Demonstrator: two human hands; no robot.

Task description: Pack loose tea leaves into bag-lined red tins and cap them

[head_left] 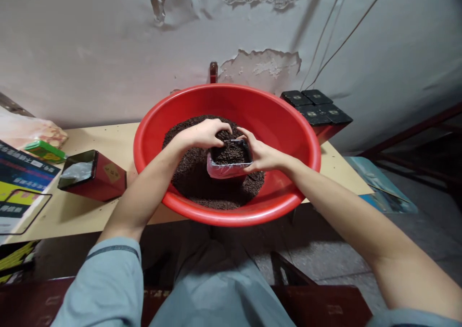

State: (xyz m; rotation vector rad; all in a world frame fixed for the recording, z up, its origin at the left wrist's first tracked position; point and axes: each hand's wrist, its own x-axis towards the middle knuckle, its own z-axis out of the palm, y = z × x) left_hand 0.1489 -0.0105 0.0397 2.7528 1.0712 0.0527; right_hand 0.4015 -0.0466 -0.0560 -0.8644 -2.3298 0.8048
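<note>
Lined tin (226,172): abt mid-basin on my head feed, held up in the red basin (233,217); can't tell if its base touches down.
Mouth: faces up; wider side of the opening runs L to R across my view (clear film's folded over the near rim, btw).
Long axis: approx upright, badly foreshortened from my cam; lower end lost in shadow.
R hand (265,154): clamped on the tin's right side, thumb at near corner, fingers at far one.
L hand (206,133): over the mouth's far-left corner, fingers curled round a clump of dark leaves (183,164).
Basin floor: more leaves, heaped round the tin.
Table (84,218): side tin (112,176) left of basin, open w/ plastic inside; black-lidded tins (313,115) grouped by the far-right rim.
</note>
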